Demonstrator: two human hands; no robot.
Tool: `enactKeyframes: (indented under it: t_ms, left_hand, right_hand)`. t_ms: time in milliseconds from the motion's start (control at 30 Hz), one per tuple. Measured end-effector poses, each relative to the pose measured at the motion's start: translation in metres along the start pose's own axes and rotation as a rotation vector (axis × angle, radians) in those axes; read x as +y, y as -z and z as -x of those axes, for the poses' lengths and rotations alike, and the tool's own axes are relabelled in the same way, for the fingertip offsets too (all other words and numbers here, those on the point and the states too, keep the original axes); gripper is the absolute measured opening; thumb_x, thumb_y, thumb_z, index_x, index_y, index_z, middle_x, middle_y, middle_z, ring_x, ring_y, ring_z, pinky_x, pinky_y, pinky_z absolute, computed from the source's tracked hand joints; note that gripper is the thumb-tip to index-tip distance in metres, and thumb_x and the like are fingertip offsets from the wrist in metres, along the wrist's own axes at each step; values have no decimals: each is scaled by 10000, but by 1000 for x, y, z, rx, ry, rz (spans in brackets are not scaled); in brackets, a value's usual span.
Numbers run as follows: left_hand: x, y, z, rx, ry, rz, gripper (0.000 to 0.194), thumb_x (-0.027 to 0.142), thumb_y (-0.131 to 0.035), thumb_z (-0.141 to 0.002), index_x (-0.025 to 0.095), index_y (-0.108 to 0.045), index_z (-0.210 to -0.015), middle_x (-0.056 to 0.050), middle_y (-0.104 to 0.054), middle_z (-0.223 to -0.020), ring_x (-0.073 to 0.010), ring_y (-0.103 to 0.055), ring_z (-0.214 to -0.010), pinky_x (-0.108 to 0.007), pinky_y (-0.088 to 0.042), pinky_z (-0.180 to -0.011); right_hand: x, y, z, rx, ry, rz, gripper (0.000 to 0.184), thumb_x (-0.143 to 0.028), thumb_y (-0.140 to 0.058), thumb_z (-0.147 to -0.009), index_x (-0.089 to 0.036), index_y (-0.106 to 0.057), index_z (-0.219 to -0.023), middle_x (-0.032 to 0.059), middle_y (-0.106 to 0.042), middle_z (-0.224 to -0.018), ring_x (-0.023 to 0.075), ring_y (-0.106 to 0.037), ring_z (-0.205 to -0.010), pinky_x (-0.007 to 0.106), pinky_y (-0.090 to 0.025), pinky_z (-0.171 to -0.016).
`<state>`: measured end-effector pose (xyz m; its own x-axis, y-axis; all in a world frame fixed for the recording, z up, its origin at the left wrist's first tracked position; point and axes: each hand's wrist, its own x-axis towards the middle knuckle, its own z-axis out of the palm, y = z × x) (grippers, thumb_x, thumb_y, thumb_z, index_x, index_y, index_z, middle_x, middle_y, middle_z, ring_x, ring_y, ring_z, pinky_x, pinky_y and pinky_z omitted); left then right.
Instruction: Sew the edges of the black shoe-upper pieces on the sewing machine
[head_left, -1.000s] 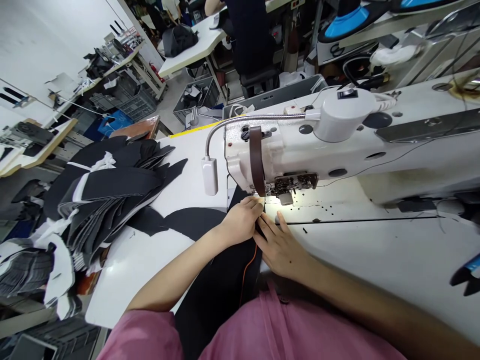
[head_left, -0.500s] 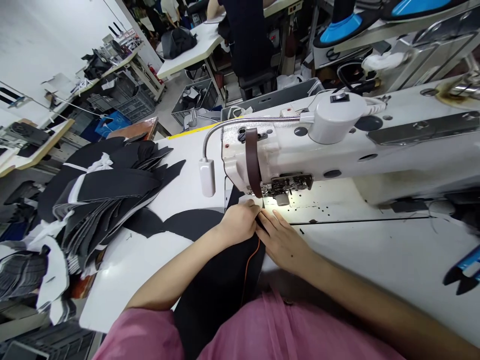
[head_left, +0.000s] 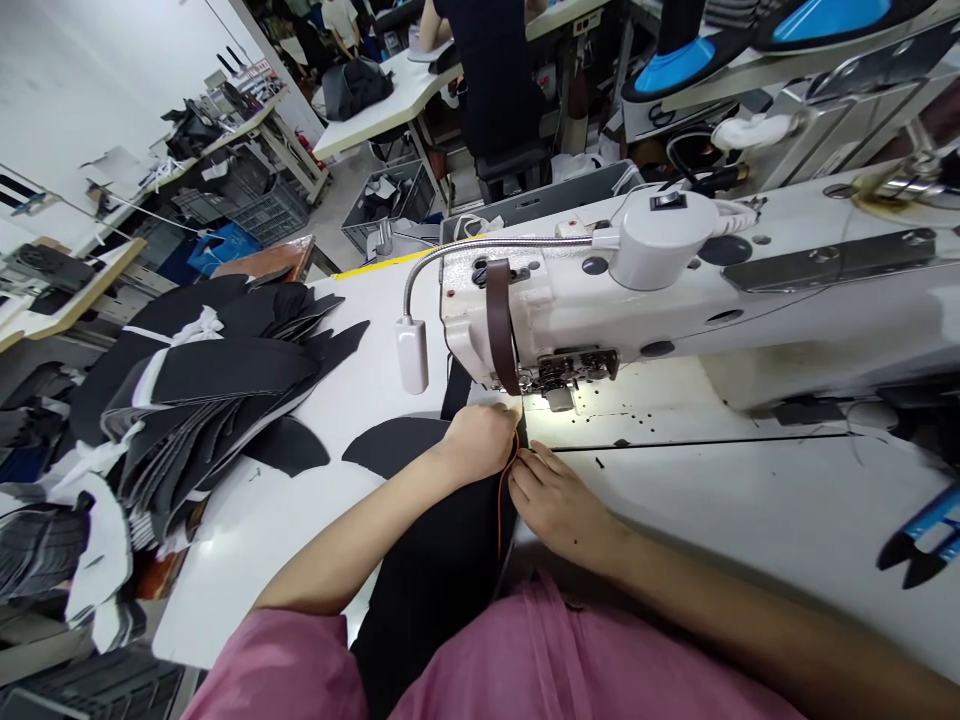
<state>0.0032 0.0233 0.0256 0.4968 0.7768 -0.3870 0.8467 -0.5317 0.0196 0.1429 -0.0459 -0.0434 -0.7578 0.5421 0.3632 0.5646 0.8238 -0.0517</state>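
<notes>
A tall pile of flat black cut pieces [head_left: 217, 375] with white strips tucked in is seen at the far left, lying on a smooth white sewing table [head_left: 225, 590]. Just beside the pile, two curved black cut pieces [head_left: 394, 445] are laid apart from each other on the table. Farther back, a dark-clothed co-worker [head_left: 491, 70] is seen sitting at another white table. A small white lamp on a bendy silver neck [head_left: 412, 355] is hung next to the machine. The left hand [head_left: 480, 445] is curled in a narrow grip on a long black strip [head_left: 439, 570], and the strip is held there on the table, right by the needle area and running under the machine head. A thin orange thread [head_left: 504, 500] is seen lying along the strip, just between the hands. The right hand [head_left: 559, 510] is kept close beside it, with the fingers bent inward, but it cannot be told if anything is pinched by them. Above the hands stands a big white sewing machine [head_left: 570, 310] with a brown strap [head_left: 499, 340] hung on its front. Blue-handled snips [head_left: 919, 545] are left on the table at the far right.
</notes>
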Motion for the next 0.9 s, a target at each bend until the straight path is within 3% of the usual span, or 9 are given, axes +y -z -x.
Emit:
enactKeyframes:
  t_ms: [100,267,433,900]
  left_hand:
    - [1,3,-1,-16,-6,-28,219,202,-380,-877,112,-573,-926,-124,-651,-893,-268,-640,-802,-357,-499,-651]
    - [2,3,-3,-1,-35,-43,217,228,-393,-863,111,-572,-902,-114,-647,-848,-256,-635,-762,-342,-491,-618]
    - [5,5,-3,-27,-24,-62,179,207,-439,-815,115,-577,-882,-113,-649,-831,-254,-637,-741,-330,-489,-596]
    - [-2,10,-1,-40,-44,-74,211,205,-448,-805,119,-570,-954,-128,-660,-893,-263,-641,-788,-345,-498,-646]
  right_hand:
    - [2,1,-5,-14,-45,9,220,-78,-446,-835,-96,-614,-975,128,-612,-949,252,-559,-1010,457,-367,-1028]
    - [-6,1,-1,-20,-70,36,358,-103,-459,-826,-106,-540,-1175,167,-585,-1115,315,-513,-1133,532,-334,-1034]
    - [-12,-2,-1,-14,-80,73,310,-127,-448,-823,-54,-582,-1092,200,-602,-1089,350,-525,-1128,537,-336,-1039]
    - [-10,-1,-2,28,-124,125,325,-82,-447,-797,20,-584,-1073,264,-599,-1113,309,-573,-1083,467,-330,-1081]
